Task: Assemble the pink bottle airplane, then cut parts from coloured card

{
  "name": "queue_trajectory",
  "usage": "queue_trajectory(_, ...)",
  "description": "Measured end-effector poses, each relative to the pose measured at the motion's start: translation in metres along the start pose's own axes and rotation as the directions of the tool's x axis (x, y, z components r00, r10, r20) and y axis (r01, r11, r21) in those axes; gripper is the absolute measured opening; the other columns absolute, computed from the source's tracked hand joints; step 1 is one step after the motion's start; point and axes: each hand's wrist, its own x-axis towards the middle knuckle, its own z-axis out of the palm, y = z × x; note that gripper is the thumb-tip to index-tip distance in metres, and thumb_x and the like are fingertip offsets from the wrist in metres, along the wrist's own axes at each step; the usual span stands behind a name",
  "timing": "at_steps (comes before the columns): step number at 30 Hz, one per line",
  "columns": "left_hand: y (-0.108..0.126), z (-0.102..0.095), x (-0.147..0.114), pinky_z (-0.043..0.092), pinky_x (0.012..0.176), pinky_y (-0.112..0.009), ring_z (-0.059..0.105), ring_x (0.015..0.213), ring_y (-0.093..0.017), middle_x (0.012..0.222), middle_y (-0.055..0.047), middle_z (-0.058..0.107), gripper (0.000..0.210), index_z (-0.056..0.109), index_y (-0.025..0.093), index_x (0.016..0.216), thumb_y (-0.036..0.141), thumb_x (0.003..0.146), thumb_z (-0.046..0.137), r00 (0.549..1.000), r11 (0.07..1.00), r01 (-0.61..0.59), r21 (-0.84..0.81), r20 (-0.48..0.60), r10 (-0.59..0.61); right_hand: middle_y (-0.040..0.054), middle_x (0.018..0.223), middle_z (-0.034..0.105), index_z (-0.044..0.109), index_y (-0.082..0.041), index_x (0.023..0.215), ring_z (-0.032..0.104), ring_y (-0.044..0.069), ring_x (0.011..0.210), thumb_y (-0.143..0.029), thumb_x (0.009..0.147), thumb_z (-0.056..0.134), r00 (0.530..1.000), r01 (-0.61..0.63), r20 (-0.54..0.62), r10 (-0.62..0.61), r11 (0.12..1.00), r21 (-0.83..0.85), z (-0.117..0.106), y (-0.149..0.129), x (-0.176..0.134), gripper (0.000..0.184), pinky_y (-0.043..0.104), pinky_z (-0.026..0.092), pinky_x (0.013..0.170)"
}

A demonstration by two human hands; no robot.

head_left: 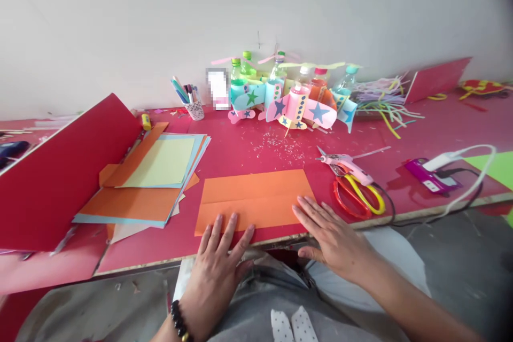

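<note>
A sheet of orange paper [256, 195] lies flat near the table's front edge, with a crease running across it lengthwise. My left hand [222, 256] rests its spread fingertips on the paper's lower left part, and a dark bead bracelet circles that wrist. On the right end of the sheet, my right hand [331, 235] lies with fingers stretched out, the thumb apart. Neither hand grips anything. Right of the paper are scissors [374, 197] with red and yellow handles, a pink glue gun [347, 164] lying over their blades.
Stacked coloured paper [136, 203] lies left, beside a leaning red board [68, 181]. Behind stand a pen cup [195, 109] and several bottle airplanes [300, 104]. Pipe cleaners [385, 99] lie farther right. A purple power strip [433, 176] with cables sits near the right edge.
</note>
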Motion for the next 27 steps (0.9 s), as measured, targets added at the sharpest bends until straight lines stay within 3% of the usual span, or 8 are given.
queue_trajectory(10, -0.045, 0.006, -0.037, 0.042, 0.102, -0.052, 0.042, 0.135, -0.030, 0.153, -0.011, 0.034, 0.058, 0.035, 0.029, 0.146, 0.039, 0.091, 0.048, 0.996, 0.994, 0.076, 0.079, -0.059, -0.072, 0.0134, 0.155, 0.031, 0.031, -0.019, 0.149, 0.029, 0.028, 0.142, -0.064, 0.088, 0.043, 0.998, -0.033, -0.060, 0.033, 0.999, 0.000, 0.007, -0.001, 0.001, 0.076, 0.053, 0.034, 0.108)
queue_trajectory(17, -0.039, 0.005, -0.039, 0.035, 0.108, -0.054, 0.036, 0.138, -0.030, 0.153, -0.010, 0.034, 0.056, 0.038, 0.023, 0.145, 0.039, 0.092, 0.046, 0.991, 0.991, 0.127, 0.030, -0.031, -0.127, 0.0153, 0.153, 0.036, 0.035, -0.013, 0.146, 0.030, 0.029, 0.142, -0.052, 0.090, 0.052, 0.981, -0.161, -0.111, 0.158, 0.987, -0.020, 0.006, 0.000, -0.013, 0.071, 0.054, 0.033, 0.110)
queue_trajectory(21, -0.031, 0.003, -0.040, 0.031, 0.109, -0.056, 0.033, 0.140, -0.032, 0.152, -0.013, 0.034, 0.054, 0.040, 0.023, 0.144, 0.038, 0.092, 0.047, 0.988, 0.988, 0.154, 0.011, -0.024, -0.154, 0.0207, 0.151, 0.037, 0.037, -0.006, 0.144, 0.028, 0.033, 0.142, -0.056, 0.086, 0.055, 0.966, -0.216, -0.153, 0.207, 0.975, -0.045, 0.002, -0.016, -0.009, 0.079, 0.058, 0.027, 0.111)
queue_trajectory(24, -0.025, -0.003, -0.040, 0.032, 0.107, -0.059, 0.032, 0.140, -0.034, 0.152, -0.015, 0.033, 0.053, 0.040, 0.028, 0.144, 0.038, 0.092, 0.049, 0.989, 0.989, 0.146, 0.007, -0.021, -0.146, 0.0186, 0.154, 0.032, 0.033, -0.008, 0.147, 0.025, 0.032, 0.143, -0.057, 0.086, 0.054, 0.979, -0.138, -0.156, 0.135, 0.990, -0.006, -0.003, -0.041, 0.004, 0.081, 0.057, 0.024, 0.113)
queue_trajectory(27, -0.019, -0.008, -0.039, 0.033, 0.106, -0.059, 0.033, 0.139, -0.035, 0.151, -0.017, 0.035, 0.052, 0.043, 0.029, 0.142, 0.037, 0.091, 0.050, 0.989, 0.990, 0.144, -0.002, -0.038, -0.144, 0.0132, 0.157, 0.028, 0.030, -0.014, 0.149, 0.021, 0.029, 0.145, -0.061, 0.085, 0.052, 0.992, 0.051, -0.119, -0.042, 0.996, 0.077, -0.004, -0.071, 0.024, 0.082, 0.054, 0.024, 0.115)
